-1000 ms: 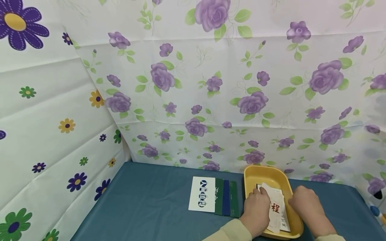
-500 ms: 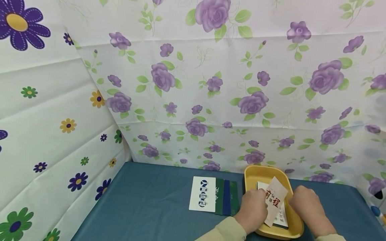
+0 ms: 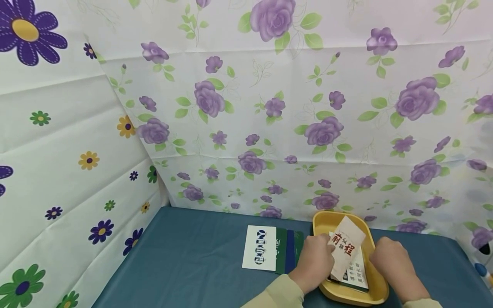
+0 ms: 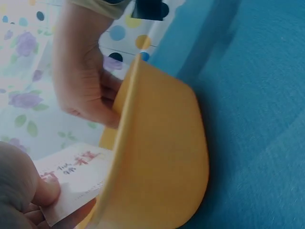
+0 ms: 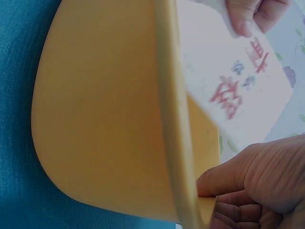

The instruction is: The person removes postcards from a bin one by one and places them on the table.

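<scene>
My left hand (image 3: 316, 261) pinches the lower left edge of a pale paper card (image 3: 346, 241) with red Chinese characters. In the left wrist view, the thumb (image 4: 46, 192) lies across the card's face. The card is tilted, partly over the yellow plastic tray (image 3: 379, 282). Beneath it in the tray lies a white card (image 3: 358, 273) with black writing, partly covered. At the tray's right side, my right hand (image 3: 393, 263) grips the rim, its thumb (image 5: 221, 183) over the edge in the right wrist view.
Left of the tray, overlapping cards lie on the blue-green table cover (image 3: 192, 252): a white card (image 3: 259, 248) with dark blue lettering, a green card (image 3: 280, 252), a blue card (image 3: 290, 252) and another green one. A flowered cloth (image 3: 269, 128) hangs behind.
My left hand has lifted the pale card off the white one and drawn it left, turning it so its top leans right. The right hand stays at the tray's rim.
</scene>
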Demonstrator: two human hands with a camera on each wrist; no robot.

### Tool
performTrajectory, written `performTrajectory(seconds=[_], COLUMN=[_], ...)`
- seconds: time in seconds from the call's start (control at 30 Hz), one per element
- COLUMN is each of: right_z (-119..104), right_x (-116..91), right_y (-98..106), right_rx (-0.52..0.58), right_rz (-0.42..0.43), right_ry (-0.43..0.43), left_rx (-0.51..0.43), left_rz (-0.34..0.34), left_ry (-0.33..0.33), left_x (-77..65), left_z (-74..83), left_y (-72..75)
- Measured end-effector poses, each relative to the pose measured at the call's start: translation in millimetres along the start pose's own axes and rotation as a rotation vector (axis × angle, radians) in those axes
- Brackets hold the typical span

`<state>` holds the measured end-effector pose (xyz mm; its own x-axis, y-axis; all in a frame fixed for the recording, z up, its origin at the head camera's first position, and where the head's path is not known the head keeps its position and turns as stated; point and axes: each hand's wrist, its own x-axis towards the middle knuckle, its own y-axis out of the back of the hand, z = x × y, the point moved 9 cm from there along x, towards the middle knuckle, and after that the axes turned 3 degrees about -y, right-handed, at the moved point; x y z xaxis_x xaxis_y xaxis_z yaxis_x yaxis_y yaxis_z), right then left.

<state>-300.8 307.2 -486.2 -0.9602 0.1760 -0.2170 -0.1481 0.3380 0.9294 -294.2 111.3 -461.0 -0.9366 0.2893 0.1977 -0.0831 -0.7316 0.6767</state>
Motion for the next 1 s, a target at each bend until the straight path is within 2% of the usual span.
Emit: performTrajectory(seconds=[0.17, 0.27, 0.4, 0.6, 0.7, 0.93, 1.0], right_z=[0, 0, -1, -3, -3, -1, 0], right_x=[1, 1, 0, 0, 0, 1, 1], right_y=[-1, 0, 1, 1, 0, -1, -2], right_rx=[0.002, -0.003, -0.01, -0.012, -0.008, -0.017, -0.017], right_rz=[-0.018, -0.015, -0.014, -0.019, -0.03, -0.046, -0.05], right_ry=[-0.005, 0.001, 0.012, 0.016, 0.008, -0.006, -0.004], left_rx=[-0.007, 0.003, -0.04, -0.241, -0.273, -0.09, -0.077], left_rz=[0.128, 0.203, 0.285, 0.329, 0.351, 0.453, 0.464], left_ry=[-0.065, -0.071, -0.076, -0.049, -0.018, 0.05, 0.074], left_x=[0.3, -0.1, -1.5, -1.9, -3.1, -11.8, -15.4], left_z=[-3.4, -8.5, -17.4, -39.3, -51.5, -78.9, -88.6], left_y=[23.7, 39.8, 60.2, 83.4, 97.4, 138.9, 146.5])
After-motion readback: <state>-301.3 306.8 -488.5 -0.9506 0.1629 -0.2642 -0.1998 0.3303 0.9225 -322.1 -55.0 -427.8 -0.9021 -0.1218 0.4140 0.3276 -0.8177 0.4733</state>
